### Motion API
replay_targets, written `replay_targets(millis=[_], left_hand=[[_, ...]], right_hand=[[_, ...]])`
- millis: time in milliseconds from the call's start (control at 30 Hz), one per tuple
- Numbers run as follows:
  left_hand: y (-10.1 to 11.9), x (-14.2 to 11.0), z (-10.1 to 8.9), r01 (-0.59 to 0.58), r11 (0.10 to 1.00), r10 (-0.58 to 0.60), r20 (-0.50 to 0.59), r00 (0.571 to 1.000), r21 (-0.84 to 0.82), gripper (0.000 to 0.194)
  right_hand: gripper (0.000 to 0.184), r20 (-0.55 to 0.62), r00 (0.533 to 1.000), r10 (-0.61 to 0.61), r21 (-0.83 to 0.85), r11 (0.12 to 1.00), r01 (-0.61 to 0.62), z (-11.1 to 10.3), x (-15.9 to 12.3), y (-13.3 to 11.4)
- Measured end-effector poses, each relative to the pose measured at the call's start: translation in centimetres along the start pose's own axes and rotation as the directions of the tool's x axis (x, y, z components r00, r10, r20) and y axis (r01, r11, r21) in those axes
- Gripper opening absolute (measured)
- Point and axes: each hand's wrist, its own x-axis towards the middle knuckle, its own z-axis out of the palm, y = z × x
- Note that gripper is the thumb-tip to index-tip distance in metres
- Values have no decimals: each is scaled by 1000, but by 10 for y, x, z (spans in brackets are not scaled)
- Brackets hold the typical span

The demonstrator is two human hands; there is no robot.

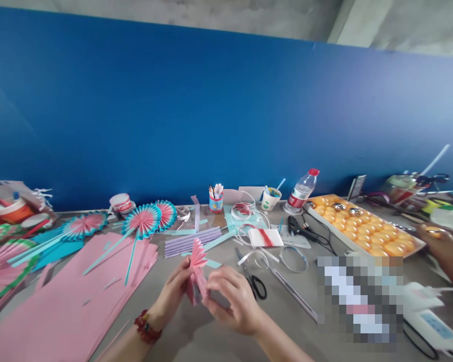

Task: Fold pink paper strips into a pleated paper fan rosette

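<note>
Between my two hands is a pleated pink paper fan [198, 256], its folds spread at the top and bunched lower down. My left hand [178, 285], with a red bead bracelet [148, 326] at the wrist, pinches its left side. Fingers of my right hand [232, 296] are closed on the lower right edge of the folds. Just behind the fan lie rolled lilac paper sticks [192, 242] and pale blue strips [215, 244]. Black-handled scissors [257, 286] rest beyond my right hand.
Pink paper sheets [71, 296] and finished pink-and-blue fans [142, 221] lie at left. Toward the back stand a pencil cup [216, 201], a paper cup [271, 200] and a bottle [302, 193]. A glue gun [305, 232], a box of orange balls [362, 226] and another person's hand [440, 246] are at right.
</note>
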Motion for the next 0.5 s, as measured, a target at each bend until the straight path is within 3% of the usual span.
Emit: replay_targets(millis=[133,200,267,333,400,500], left_hand=[[10,0,4,28,994,-18,89,996,-109,21],[16,-1,5,96,984,-77,130,988,-147,18],[24,-2,6,153,975,-130,140,981,-163,15],[31,-5,7,194,974,-177,142,974,-115,15],[36,-8,7,197,980,-194,143,971,-10,16],[38,-14,8,145,981,-164,149,975,132,14]], right_hand=[[36,192,978,77,-21,997,-74,-21,9,-10],[32,223,964,148,-101,987,-128,-42,11,-2],[18,160,951,264,-255,942,-218,-69,6,18],[20,68,935,347,-320,895,-309,-98,-3,44],[17,-64,888,455,-426,793,-436,-121,-13,70],[18,-10,881,472,-506,758,-412,-133,-20,96]])
